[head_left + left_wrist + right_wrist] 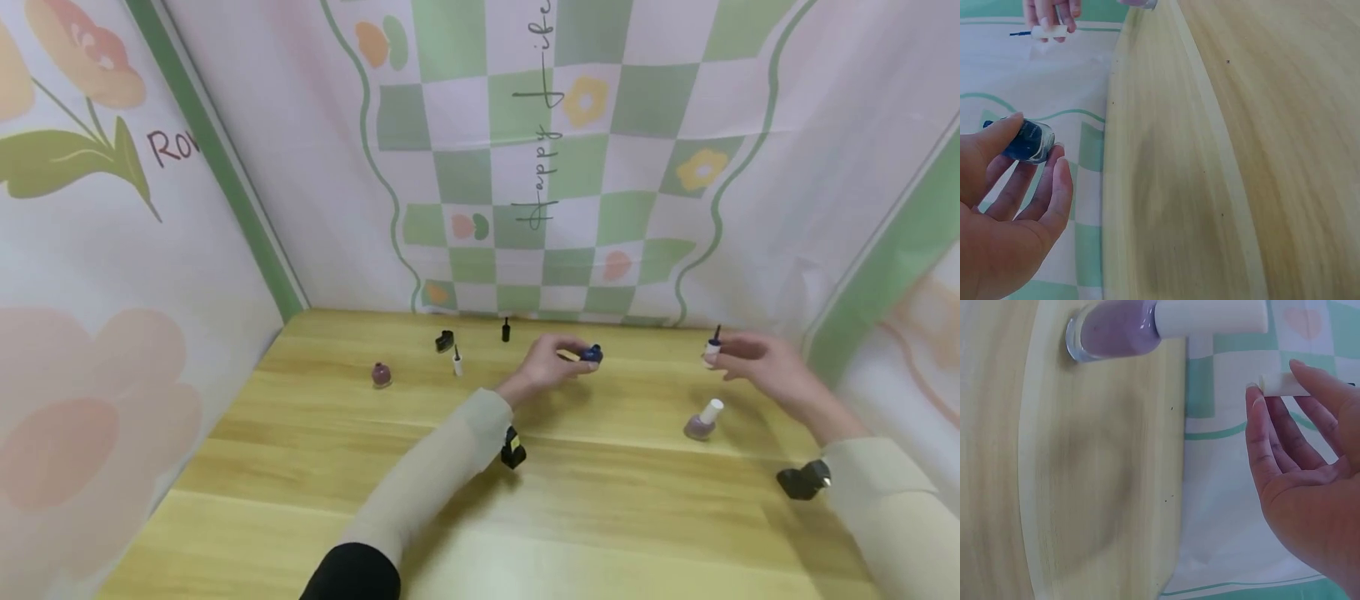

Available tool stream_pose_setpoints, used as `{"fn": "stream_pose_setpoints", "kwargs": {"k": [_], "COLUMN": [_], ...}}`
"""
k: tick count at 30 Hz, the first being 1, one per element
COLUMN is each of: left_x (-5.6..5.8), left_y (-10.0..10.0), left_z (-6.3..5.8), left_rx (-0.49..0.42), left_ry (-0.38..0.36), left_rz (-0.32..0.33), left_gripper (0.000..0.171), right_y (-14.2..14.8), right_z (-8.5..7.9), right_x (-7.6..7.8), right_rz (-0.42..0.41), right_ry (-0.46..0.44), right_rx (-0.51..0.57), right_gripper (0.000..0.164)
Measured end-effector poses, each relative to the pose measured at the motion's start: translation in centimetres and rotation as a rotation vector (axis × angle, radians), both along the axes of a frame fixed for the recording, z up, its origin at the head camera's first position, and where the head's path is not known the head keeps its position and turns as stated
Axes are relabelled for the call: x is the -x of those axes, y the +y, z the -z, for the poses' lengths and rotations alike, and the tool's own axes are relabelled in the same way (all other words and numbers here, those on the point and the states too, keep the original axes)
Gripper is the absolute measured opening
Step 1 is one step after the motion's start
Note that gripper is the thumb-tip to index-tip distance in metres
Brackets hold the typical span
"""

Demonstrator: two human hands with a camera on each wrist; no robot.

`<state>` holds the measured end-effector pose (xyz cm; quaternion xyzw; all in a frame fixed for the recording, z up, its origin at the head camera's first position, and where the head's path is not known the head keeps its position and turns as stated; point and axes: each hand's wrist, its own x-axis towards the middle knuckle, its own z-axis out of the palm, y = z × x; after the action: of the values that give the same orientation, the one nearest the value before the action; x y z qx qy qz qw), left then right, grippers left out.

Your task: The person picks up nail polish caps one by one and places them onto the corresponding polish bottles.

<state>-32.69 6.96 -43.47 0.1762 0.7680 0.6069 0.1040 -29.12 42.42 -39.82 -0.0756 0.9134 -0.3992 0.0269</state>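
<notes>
My left hand (553, 362) pinches a small dark blue nail polish bottle (1030, 141) between thumb and fingers; its neck is uncapped. Apart from it, on the right, my right hand (761, 367) holds a white nail polish cap (1277, 385) by its sides. The cap's dark blue brush (717, 333) points upward in the head view. Both hands are raised over the wooden table (600, 517). Below my right hand stands a mauve nail polish bottle (700, 427) with its white cap on.
Toward the back left are an uncapped plum bottle (381, 375), a black bottle (445, 341), a white cap with its brush up (458, 363) and a black cap with its brush up (506, 332). A patterned curtain (517, 250) hangs along the table's back edge.
</notes>
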Motion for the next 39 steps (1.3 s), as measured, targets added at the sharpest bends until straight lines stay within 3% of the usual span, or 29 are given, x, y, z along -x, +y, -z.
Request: {"fn": "stream_pose_setpoints", "kwargs": {"k": [6,12,26,39], "left_x": [-0.4,-0.7,-1.9,-2.4], "left_y": [-1.1,-2.3,-5.5,-8.4], "left_z": [0.0,0.3,-0.2,-0.2], "left_rx": [-0.008,-0.004,0.025,0.052], "left_ry": [0.028,0.032,0.015,0.021], "left_rz": [0.027,0.029,0.025,0.025], "left_gripper": [0.024,0.023,0.028,0.03], "right_y": [-0.4,-1.0,-4.1,-8.7], "right_z": [-0.9,-1.6,-4.1,-5.1], "right_x": [-1.4,-2.3,-2.8,-3.1], "right_rz": [-0.003,0.0,-0.006,-0.089], "right_ry": [0.045,0.034,0.072,0.036], "right_rx": [-0.011,-0.014,-0.044,-0.026], "right_gripper": [0.055,0.056,0.052,0.05]}}
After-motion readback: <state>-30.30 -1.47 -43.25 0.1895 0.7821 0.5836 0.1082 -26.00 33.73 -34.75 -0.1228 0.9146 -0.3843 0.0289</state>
